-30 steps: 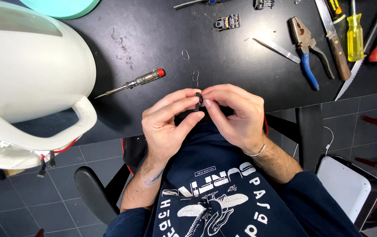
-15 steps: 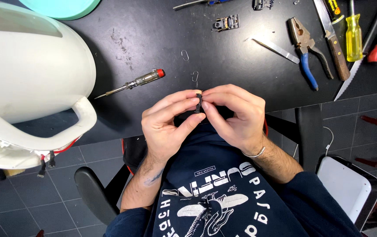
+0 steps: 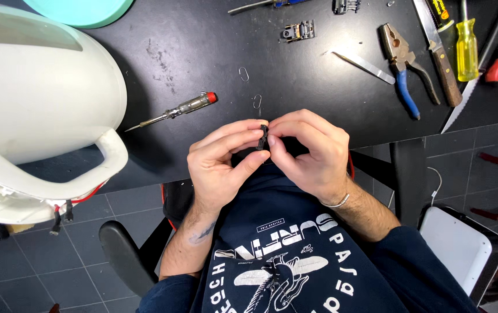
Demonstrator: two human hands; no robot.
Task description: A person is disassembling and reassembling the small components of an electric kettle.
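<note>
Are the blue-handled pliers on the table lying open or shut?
Open. The pliers lie flat on the black table with the two handles spread apart and a visible gap between the jaw tips.

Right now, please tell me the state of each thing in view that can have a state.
Small black part: pinched between fingers of both hands.
Left hand: closed on the part.
Right hand: closed on the part.
White kettle: lying on the table.
Pliers: lying flat, unheld.
Red-capped screwdriver: lying flat, unheld.
</note>
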